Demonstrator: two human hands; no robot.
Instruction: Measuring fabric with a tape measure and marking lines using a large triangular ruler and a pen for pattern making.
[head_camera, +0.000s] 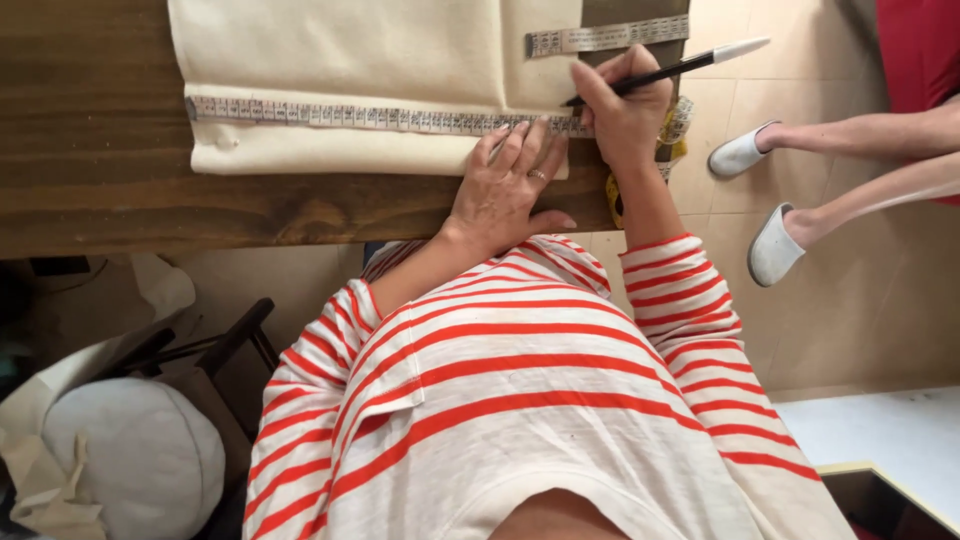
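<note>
Cream fabric under left hand, tape measure

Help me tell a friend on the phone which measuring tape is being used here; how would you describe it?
Start at the dark wooden table and find the cream fabric spread on it. The measuring tape in use runs flat along the fabric's near part, pinned by the left hand beside the right hand holding a pencil. Unlike the shorter strip at the far edge, it spans nearly the whole cloth.
</note>
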